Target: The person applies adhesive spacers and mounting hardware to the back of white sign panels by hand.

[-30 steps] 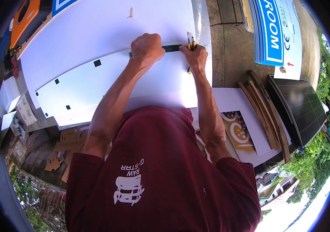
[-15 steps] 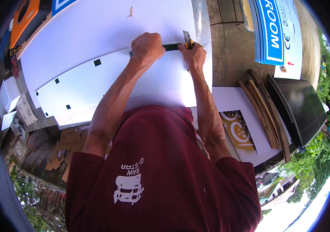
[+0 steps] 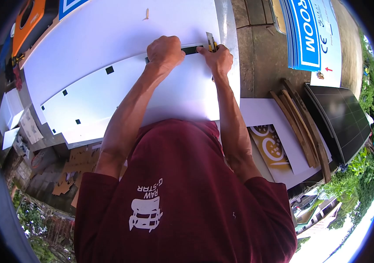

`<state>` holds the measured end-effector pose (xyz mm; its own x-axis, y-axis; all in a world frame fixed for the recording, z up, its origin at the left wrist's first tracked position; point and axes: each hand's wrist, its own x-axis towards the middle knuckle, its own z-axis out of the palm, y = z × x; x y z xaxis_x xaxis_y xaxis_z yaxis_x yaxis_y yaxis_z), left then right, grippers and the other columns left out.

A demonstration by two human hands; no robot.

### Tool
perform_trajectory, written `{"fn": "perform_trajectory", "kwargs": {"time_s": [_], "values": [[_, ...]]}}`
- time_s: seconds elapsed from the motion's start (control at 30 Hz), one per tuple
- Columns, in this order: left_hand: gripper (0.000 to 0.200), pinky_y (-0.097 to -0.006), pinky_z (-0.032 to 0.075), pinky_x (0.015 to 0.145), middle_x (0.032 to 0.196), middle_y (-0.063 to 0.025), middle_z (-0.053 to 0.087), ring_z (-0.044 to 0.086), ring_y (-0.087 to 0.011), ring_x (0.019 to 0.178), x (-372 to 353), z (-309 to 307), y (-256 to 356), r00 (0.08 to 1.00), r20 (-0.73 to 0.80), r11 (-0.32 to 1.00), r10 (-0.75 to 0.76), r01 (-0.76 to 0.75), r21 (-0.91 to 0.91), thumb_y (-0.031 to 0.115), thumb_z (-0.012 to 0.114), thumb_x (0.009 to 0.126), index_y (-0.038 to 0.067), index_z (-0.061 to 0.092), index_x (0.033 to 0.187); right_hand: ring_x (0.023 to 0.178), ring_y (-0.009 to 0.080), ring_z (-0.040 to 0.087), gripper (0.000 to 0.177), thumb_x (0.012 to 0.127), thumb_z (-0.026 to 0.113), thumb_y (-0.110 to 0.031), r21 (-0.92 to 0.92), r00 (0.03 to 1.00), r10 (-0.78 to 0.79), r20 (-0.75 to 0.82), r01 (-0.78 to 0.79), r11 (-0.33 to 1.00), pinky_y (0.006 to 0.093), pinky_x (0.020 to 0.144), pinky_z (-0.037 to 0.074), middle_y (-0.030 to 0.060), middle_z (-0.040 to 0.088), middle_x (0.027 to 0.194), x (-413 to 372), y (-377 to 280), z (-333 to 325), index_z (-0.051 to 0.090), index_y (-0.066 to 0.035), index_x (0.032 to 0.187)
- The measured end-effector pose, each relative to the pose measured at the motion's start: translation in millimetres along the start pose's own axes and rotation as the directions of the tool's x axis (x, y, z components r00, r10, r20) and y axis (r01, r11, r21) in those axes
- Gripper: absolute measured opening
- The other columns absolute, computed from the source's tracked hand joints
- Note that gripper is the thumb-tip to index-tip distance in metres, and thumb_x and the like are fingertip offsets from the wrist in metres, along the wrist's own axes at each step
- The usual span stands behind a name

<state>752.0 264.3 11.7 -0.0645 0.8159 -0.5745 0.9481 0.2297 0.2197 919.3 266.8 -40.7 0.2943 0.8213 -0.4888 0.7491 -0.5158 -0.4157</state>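
A long white panel (image 3: 169, 85) with small black squares (image 3: 109, 70) along it lies on a larger white sheet (image 3: 104, 30). Along the panel's far edge runs a black strip (image 3: 191, 50), which looks like tape. My left hand (image 3: 165, 52) is closed in a fist over this strip; whatever its fingers grip is hidden. In my right hand (image 3: 218, 60) is a utility knife (image 3: 212, 41) with yellow on its handle, its blade pointing away from me. My right thumb touches the strip's right end.
A small tan scrap (image 3: 147, 14) lies on the sheet beyond my hands. To the right are a stack of blue-and-white signs (image 3: 303, 39), wooden strips (image 3: 301, 127) and a dark gridded panel (image 3: 340, 116). Cut cardboard (image 3: 79, 168) lies at lower left, an orange case (image 3: 31, 22) at upper left.
My right hand has shifted slightly left along the black strip with the knife still in it. My left hand has barely moved.
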Motion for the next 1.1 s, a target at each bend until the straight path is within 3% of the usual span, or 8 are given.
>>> {"fn": "perform_trajectory", "kwargs": {"time_s": [0.13,0.23,0.33,0.37,0.47,0.53,0.6,1.1], "values": [[0.021,-0.0417,0.054,0.074,0.075,-0.0077,0.073,0.071,-0.0266,0.077,1,0,1,1.000,0.010,1.000,0.009,-0.009,0.011,0.028,0.073,0.084,0.010,0.078,0.095,0.080,0.0314,0.073,0.058,0.071,0.084,-0.051,0.022,0.999,0.023,0.043,-0.024,0.999,0.0433,0.073,0.058,0.0180,0.073,0.088,5,1,-3,0.071,0.001,0.091],[0.022,-0.0418,0.054,0.075,0.076,-0.0087,0.073,0.071,-0.0270,0.078,0,-3,2,1.000,0.018,1.000,0.001,-0.001,0.003,0.028,0.073,0.084,0.009,0.078,0.094,0.082,0.0331,0.072,0.061,0.075,0.078,-0.053,0.082,0.999,0.040,-0.029,-0.038,0.996,0.0439,0.073,0.058,0.0215,0.072,0.091,6,6,1,0.069,0.004,0.096],[0.022,-0.0420,0.054,0.075,0.076,-0.0096,0.073,0.071,-0.0272,0.079,-2,-4,0,1.000,0.000,1.000,0.007,-0.007,-0.003,0.027,0.073,0.084,0.008,0.078,0.093,0.084,0.0364,0.072,0.069,0.079,0.073,-0.054,0.187,0.997,-0.062,-0.045,0.069,0.980,0.0468,0.075,0.057,0.0259,0.071,0.095,4,21,-3,0.062,0.008,0.107],[0.022,-0.0421,0.054,0.075,0.076,-0.0098,0.073,0.071,-0.0272,0.078,-2,-1,-1,1.000,-0.010,1.000,0.016,-0.016,-0.004,0.027,0.073,0.084,0.008,0.078,0.093,0.086,0.0416,0.071,0.063,0.087,0.066,-0.048,0.208,0.989,-0.144,0.021,0.136,0.969,0.0488,0.077,0.056,0.0309,0.068,0.098,-2,28,-5,0.054,0.009,0.110],[0.021,-0.0426,0.054,0.073,0.074,-0.0099,0.072,0.070,-0.0273,0.076,-1,0,-2,0.999,-0.023,0.999,0.033,-0.033,-0.007,0.026,0.073,0.083,0.008,0.078,0.092,0.085,0.0437,0.070,0.046,0.097,0.056,-0.039,0.159,0.930,-0.345,0.127,0.325,0.932,0.0503,0.076,0.056,0.0322,0.068,0.093,-14,41,-12,0.051,0.006,0.106],[0.021,-0.0427,0.054,0.073,0.074,-0.0096,0.072,0.070,-0.0275,0.075,0,1,-2,0.999,-0.032,0.999,0.040,-0.041,-0.009,0.026,0.073,0.083,0.008,0.078,0.093,0.075,0.0452,0.070,0.037,0.103,0.047,-0.033,0.034,0.894,-0.392,0.219,0.395,0.918,0.0526,0.071,0.056,0.0270,0.068,0.075,-31,34,-17,0.051,0.003,0.103],[0.021,-0.0428,0.054,0.072,0.073,-0.0093,0.072,0.070,-0.0277,0.074,0,0,-2,0.998,-0.050,0.999,0.043,-0.043,-0.009,0.026,0.073,0.083,0.008,0.078,0.093,0.073,0.0441,0.070,0.036,0.104,0.046,-0.034,-0.165,0.891,-0.398,0.218,0.435,0.885,0.0516,0.069,0.057,0.0245,0.068,0.073,-47,24,-21,0.053,0.002,0.100],[0.020,-0.0409,0.054,0.073,0.074,-0.0096,0.072,0.071,-0.0274,0.076,-1,-1,0,0.999,-0.041,1.000,0.026,-0.027,-0.005,0.026,0.073,0.083,0.010,0.078,0.093,0.080,0.0421,0.072,0.031,0.101,0.051,-0.029,-0.328,0.890,-0.394,0.229,0.451,0.830,0.0494,0.072,0.058,0.0253,0.071,0.082,-44,7,-7,0.056,0.001,0.096]]}}
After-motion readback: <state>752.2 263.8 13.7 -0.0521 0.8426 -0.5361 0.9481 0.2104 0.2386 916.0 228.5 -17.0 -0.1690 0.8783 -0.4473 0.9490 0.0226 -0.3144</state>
